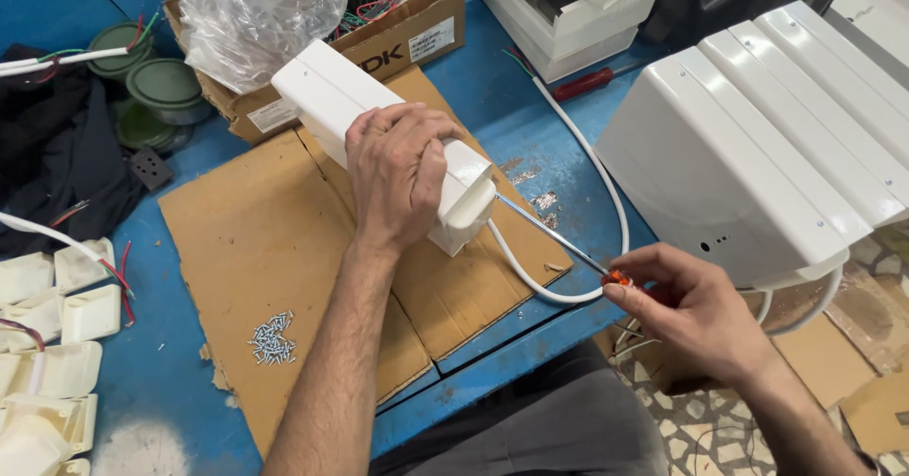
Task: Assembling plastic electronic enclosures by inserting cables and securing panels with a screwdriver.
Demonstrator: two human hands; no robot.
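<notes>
My left hand point(398, 168) grips a long white plastic housing point(327, 92) that lies tilted on a sheet of brown cardboard point(256, 239). My right hand point(691, 310) holds a screwdriver point(559, 239) by its orange handle, and the thin metal shaft reaches up-left to the housing's near end cap point(469, 197). A white cable point(587, 154) loops from under that end across the blue table point(530, 125).
A pile of small silver screws point(272, 338) lies on the cardboard. A large white ribbed casing point(786, 125) stands at right. A cardboard box point(407, 31) with a plastic bag and wires sits behind. White plastic caps point(57, 343) lie at left. A red screwdriver point(587, 83) rests at the back.
</notes>
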